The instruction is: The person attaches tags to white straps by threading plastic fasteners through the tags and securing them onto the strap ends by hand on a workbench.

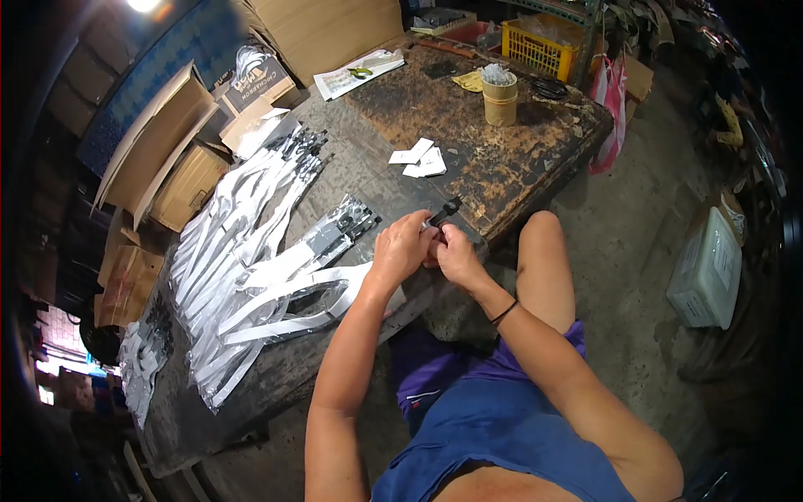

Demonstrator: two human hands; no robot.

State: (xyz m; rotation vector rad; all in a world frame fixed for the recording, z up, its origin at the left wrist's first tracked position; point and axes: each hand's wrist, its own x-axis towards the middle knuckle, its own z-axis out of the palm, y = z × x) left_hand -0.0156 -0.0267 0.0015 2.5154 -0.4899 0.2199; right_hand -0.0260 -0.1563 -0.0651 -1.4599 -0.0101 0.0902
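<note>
Clock directions are taken from the joined hands, twelve being the top of the view. Cardboard boxes (pixel 186 188) stand between nine and ten o'clock. A broad heap of white straps (pixel 222 251), dark-ended, lies at nine on the worn table (pixel 535 159); a nearer bagged strap bundle (pixel 288 269) lies between eight and nine. The left hand (pixel 404 244) is closed, fingers bent, its fingertips on the near end of a black piece (pixel 449 208). White cards (pixel 425 159) lie at twelve. The black piece projects from between the hands toward one o'clock. The right hand (pixel 458 253), fingers curled in, grips the same end, largely hidden. A tan cup (pixel 500 112) of pale bits and, beyond it, a yellow crate (pixel 535 55) stand at one; a pink-and-white bag (pixel 609 121) hangs at two; a translucent box (pixel 705 272) rests on the floor at three.
</note>
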